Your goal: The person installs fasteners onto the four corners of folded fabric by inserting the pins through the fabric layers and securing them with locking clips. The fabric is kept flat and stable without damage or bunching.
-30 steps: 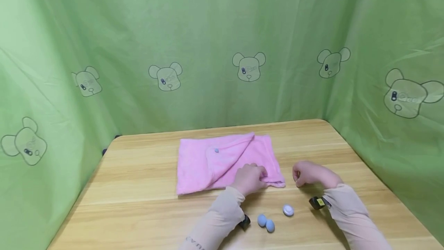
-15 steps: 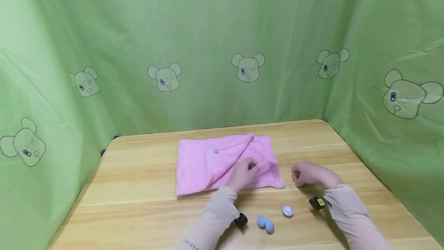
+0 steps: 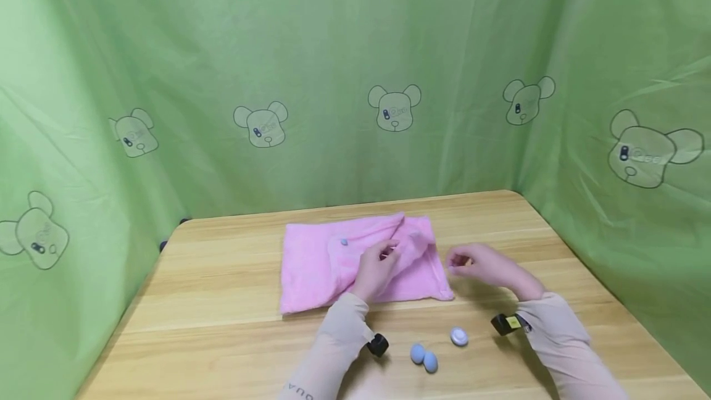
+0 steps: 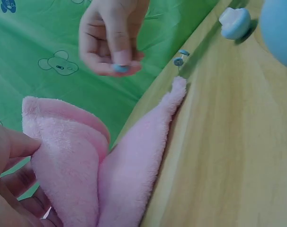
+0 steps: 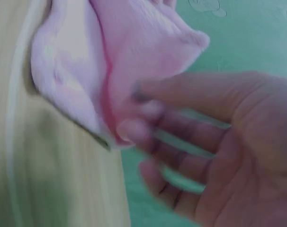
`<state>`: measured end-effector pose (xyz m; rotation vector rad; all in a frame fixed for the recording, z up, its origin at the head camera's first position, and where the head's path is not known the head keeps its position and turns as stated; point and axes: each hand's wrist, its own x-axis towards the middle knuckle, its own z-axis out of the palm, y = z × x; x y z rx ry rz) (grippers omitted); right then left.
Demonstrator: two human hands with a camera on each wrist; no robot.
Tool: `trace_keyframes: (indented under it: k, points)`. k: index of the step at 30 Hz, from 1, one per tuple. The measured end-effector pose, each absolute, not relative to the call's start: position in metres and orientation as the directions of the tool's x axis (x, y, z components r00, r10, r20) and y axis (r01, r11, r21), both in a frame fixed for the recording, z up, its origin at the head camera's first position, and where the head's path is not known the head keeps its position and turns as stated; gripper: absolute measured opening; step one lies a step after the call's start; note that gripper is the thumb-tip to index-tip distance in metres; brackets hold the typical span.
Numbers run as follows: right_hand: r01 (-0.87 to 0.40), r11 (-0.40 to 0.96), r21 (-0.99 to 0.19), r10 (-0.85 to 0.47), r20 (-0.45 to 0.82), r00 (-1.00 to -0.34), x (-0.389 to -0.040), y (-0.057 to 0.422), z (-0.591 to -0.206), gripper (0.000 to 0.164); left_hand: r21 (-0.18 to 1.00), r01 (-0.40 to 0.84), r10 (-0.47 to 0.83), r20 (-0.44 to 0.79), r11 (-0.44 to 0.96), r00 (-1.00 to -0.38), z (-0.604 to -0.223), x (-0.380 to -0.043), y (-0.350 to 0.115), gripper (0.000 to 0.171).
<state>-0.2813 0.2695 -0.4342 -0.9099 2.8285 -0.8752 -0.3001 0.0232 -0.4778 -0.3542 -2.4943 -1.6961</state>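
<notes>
Fluffy pink cloth [image 3: 308, 264] is pinched by the left hand [image 3: 375, 269] — beside it, the right hand [image 3: 491, 267] pinches a small blue piece [image 4: 121, 68].

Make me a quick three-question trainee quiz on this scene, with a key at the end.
1. True or false: the left hand pinches part of the pink cloth.
2. What does the right hand pinch?
3. In the head view, where does the pale round piece lie from the blue oval pieces: A, to the left; B, to the right?

Key: 1, true; 2, a small blue piece; 3, B.
</notes>
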Motion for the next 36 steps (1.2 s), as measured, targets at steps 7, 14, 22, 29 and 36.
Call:
trace_keyframes:
  k: [7,14,22,29,36]
  points:
    - [-0.553,0.591,-0.588,-0.509,0.26,-0.821,-0.284,0.247,-0.438,0.01,0.936,0.211,0.142,0.177,0.282,-0.974,-0.471,-0.3,0.018,0.026]
    - [-0.526,0.55,-0.649,-0.484,0.265,-0.834,-0.288,0.233,-0.439,0.01,0.929,0.25,0.162,0.212,0.271,-0.964,-0.465,-0.297,0.019,0.026]
    - [-0.507,0.553,-0.661,-0.478,0.247,-0.843,-0.297,0.226,-0.441,0.017,0.927,0.267,0.171,0.228,0.263,-0.959,-0.465,-0.298,0.023,0.025]
    - [-0.549,0.534,-0.643,-0.454,0.329,-0.828,-0.302,0.218,-0.44,0.012,0.897,0.317,0.187,0.27,0.308,-0.945,-0.462,-0.297,0.022,0.026]
    - [-0.612,0.52,-0.595,-0.441,0.427,-0.789,-0.301,0.213,-0.442,0.015,0.895,0.32,0.198,0.269,0.31,-0.943,-0.454,-0.29,0.024,0.026]
